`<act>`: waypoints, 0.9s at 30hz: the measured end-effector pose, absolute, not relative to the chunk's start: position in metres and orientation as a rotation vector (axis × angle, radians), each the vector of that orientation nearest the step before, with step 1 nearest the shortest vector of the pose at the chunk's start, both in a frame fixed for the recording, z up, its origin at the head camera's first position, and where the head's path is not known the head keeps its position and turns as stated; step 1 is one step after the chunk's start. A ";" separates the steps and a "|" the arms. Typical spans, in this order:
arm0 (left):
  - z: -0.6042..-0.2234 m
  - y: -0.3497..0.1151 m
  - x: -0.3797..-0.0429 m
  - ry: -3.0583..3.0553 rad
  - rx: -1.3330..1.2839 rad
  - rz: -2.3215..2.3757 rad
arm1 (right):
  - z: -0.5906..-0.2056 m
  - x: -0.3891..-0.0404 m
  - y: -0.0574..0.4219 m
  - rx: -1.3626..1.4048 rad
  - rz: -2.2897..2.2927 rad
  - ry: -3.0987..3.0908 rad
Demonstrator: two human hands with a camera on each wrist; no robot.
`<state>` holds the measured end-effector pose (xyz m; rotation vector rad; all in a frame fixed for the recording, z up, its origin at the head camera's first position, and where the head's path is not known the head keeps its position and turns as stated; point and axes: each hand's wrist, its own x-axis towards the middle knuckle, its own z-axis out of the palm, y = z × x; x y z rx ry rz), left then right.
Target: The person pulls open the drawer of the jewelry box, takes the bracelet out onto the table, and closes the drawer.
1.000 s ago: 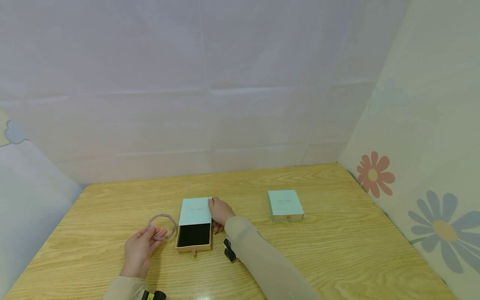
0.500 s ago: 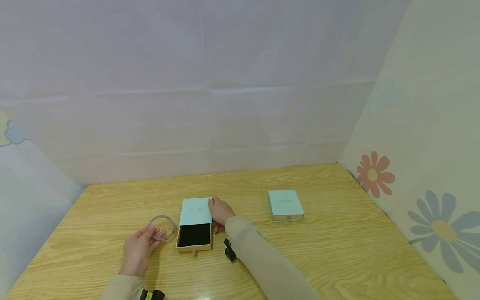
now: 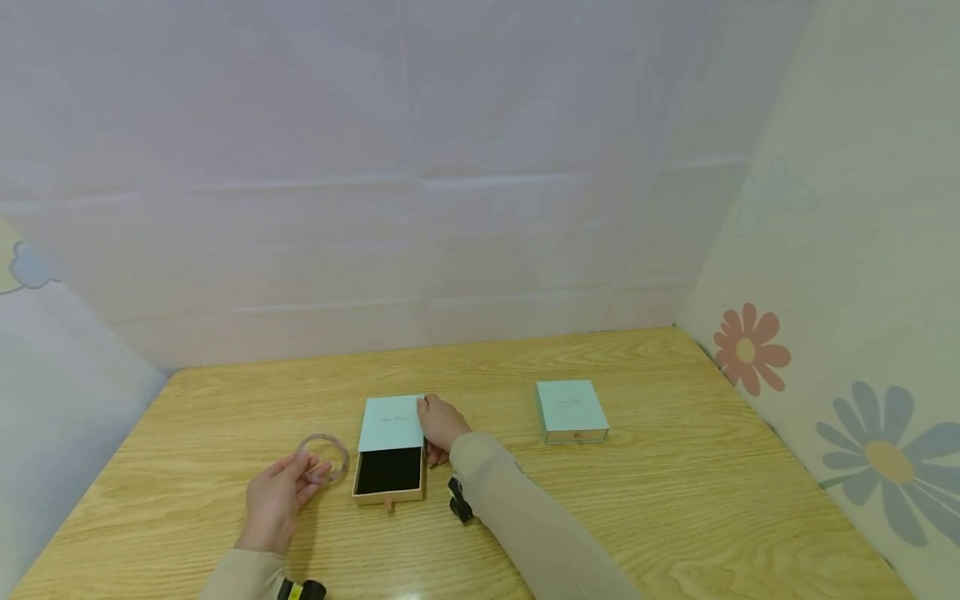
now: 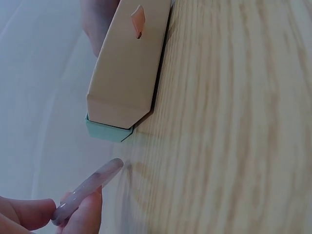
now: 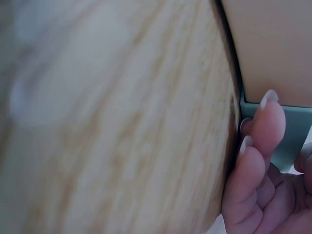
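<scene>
My left hand [image 3: 274, 498] pinches a pale translucent bangle [image 4: 90, 186] between thumb and fingers, just left of a mint-green jewelry box [image 3: 392, 422] in the head view. The bangle stands tilted, apart from the box. A tan drawer [image 3: 388, 498] with a black lining and a small pull tab [image 4: 139, 20] sticks out of the box's front, towards me. My right hand [image 3: 444, 427] holds the green sleeve at its right side, thumb at the top edge. In the right wrist view its fingertips [image 5: 271, 127] curl against the sleeve's side.
A second mint-green box [image 3: 572, 407], its drawer pushed in, lies farther right on the wooden table [image 3: 675, 500]. A pale cloth backdrop [image 3: 337, 250] rises behind the table's back edge. Flower-printed cloth [image 3: 885, 292] stands along the right side.
My left hand has drifted slightly left with the bangle, which sits a little lower in the head view. My right hand and both boxes stay in place.
</scene>
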<state>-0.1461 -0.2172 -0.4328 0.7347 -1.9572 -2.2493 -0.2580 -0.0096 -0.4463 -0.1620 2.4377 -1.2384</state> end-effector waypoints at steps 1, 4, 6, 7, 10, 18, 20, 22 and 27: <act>-0.433 -0.217 -0.146 -1.959 0.737 -2.251 | -0.447 -0.258 -0.010 -0.162 -1.237 2.439; -0.434 -0.218 -0.146 -1.974 0.739 -2.249 | -0.448 -0.259 -0.010 -0.165 -1.231 2.445; -0.434 -0.218 -0.146 -1.984 0.737 -2.247 | -0.448 -0.259 -0.010 -0.167 -1.226 2.448; -0.434 -0.218 -0.146 -1.988 0.736 -2.246 | -0.448 -0.259 -0.010 -0.167 -1.224 2.450; -0.433 -0.218 -0.146 -1.991 0.731 -2.243 | -0.449 -0.259 -0.010 -0.164 -1.226 2.446; -0.430 -0.224 -0.148 -2.002 0.748 -2.248 | -0.448 -0.259 -0.009 -0.166 -1.239 2.440; -0.429 -0.226 -0.149 -2.026 0.728 -2.232 | -0.449 -0.259 -0.009 -0.166 -1.240 2.440; -0.430 -0.229 -0.150 -2.019 0.718 -2.223 | -0.450 -0.259 -0.010 -0.168 -1.243 2.441; -0.427 -0.234 -0.152 -2.097 0.685 -2.157 | -0.451 -0.260 -0.010 -0.182 -1.248 2.454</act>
